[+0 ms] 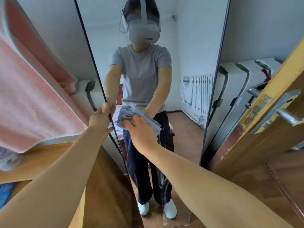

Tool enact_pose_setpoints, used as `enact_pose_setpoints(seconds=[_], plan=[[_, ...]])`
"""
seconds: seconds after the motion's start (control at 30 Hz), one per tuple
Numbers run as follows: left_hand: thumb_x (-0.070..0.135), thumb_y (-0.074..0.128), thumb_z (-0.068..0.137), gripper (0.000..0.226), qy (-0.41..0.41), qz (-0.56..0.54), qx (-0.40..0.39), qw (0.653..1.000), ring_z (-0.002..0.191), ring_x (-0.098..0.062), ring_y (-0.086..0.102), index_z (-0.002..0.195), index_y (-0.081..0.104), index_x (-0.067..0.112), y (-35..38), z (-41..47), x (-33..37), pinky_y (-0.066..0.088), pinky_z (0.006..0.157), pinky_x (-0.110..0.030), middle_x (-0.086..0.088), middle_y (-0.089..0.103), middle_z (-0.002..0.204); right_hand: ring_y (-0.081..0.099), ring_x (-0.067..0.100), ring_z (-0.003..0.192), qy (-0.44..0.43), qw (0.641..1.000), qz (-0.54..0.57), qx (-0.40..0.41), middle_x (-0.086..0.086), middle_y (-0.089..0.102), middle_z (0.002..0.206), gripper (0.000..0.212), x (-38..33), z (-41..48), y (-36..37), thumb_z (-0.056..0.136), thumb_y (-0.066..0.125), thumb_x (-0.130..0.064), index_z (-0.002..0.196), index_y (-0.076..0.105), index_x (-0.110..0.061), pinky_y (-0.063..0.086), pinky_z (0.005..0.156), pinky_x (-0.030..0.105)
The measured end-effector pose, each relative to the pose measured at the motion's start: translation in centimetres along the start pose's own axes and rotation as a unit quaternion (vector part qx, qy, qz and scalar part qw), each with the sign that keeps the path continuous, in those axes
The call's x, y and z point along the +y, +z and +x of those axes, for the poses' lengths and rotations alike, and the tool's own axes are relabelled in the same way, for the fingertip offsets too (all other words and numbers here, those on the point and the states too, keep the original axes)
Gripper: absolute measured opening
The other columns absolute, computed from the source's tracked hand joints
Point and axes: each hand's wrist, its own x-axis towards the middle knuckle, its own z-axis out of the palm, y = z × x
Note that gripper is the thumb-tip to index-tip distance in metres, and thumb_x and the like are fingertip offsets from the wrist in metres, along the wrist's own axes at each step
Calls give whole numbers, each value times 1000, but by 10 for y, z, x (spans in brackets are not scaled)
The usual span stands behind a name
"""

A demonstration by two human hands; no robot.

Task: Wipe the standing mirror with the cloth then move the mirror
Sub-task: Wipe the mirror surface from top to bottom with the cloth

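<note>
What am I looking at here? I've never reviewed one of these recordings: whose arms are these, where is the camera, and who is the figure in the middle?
There is no machine: a person wears a camera on the head, so it looks down along their own arms. The figure in the middle is that person's reflection in a standing mirror. The left hand grips the mirror's dark left edge. The right hand presses a crumpled grey cloth against the glass. A pink towel hangs at the left, and a wooden door with a metal handle stands at the right.
</note>
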Motion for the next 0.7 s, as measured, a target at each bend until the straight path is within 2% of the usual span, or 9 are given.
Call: enact_pose_setpoints(seconds=[0.03, 0.1, 0.17, 0.27, 0.37, 0.47, 0.53, 0.6, 0.7], plan=[[47, 45, 93, 38, 10, -2, -5, 1000, 96, -20, 60, 116, 56, 18, -1, -1, -1, 53, 87, -45, -3, 62, 103, 51, 35, 108, -15, 1000, 7, -9, 14, 55, 113, 42, -10, 4, 0, 78, 66, -8, 118, 53, -12, 49, 86, 42], [48, 46, 93, 36, 33, 9, 3, 999, 82, -18, 60, 109, 58, 18, -3, -2, -1, 53, 79, -39, -2, 63, 89, 54, 35, 96, -45, 998, 31, 7, 16, 58, 101, 39, -26, 8, 1, 72, 70, -4, 109, 60, -9, 55, 68, 40], [51, 45, 92, 37, 45, 30, 10, 998, 86, -21, 61, 106, 59, 20, -3, 4, -4, 52, 82, -36, -3, 64, 89, 55, 34, 87, -70, 997, 34, 12, 14, 58, 93, 38, -34, 10, 3, 68, 73, -3, 104, 63, -10, 54, 56, 38], [52, 42, 94, 34, 59, 57, 21, 996, 84, -21, 60, 102, 58, 22, -4, 4, -5, 50, 78, -31, -1, 62, 84, 57, 33, 87, -109, 994, 16, 0, 13, 60, 93, 42, -31, 11, 7, 67, 74, -2, 107, 64, -10, 53, 57, 37], [54, 41, 93, 44, 61, 80, 37, 994, 93, -28, 61, 109, 61, 18, -4, 8, -6, 50, 93, -40, -7, 63, 88, 58, 34, 89, -151, 988, 3, -20, 15, 62, 96, 39, -21, 9, -2, 68, 74, -2, 105, 64, -7, 53, 59, 39], [56, 41, 92, 45, 54, 72, 39, 995, 92, -27, 60, 113, 60, 20, -3, 10, -8, 50, 94, -42, -5, 62, 90, 53, 32, 102, -160, 984, -50, -55, 14, 58, 110, 31, -4, 2, -15, 81, 62, -5, 112, 59, -7, 52, 70, 41], [55, 41, 92, 42, 44, 68, 42, 996, 91, -25, 59, 110, 59, 21, -2, 7, -8, 49, 90, -40, -1, 60, 82, 54, 29, 101, -153, 984, -73, -47, 11, 58, 110, 33, 14, -5, -23, 78, 65, -6, 111, 59, -10, 53, 69, 37], [53, 43, 93, 37, 34, 51, 56, 997, 89, -22, 57, 106, 57, 22, 3, 6, -3, 51, 82, -38, 2, 55, 77, 57, 27, 92, -145, 986, -81, -31, 9, 60, 102, 38, 33, -14, -32, 68, 73, -4, 105, 62, -12, 55, 62, 36], [52, 43, 93, 50, -3, 31, 76, 997, 90, -20, 59, 116, 58, 10, 7, 12, -1, 50, 62, -31, 2, 56, 81, 60, 28, 85, -122, 989, -84, 14, 10, 61, 94, 34, 67, -33, -49, 66, 67, -6, 99, 65, -10, 54, 58, 32]])
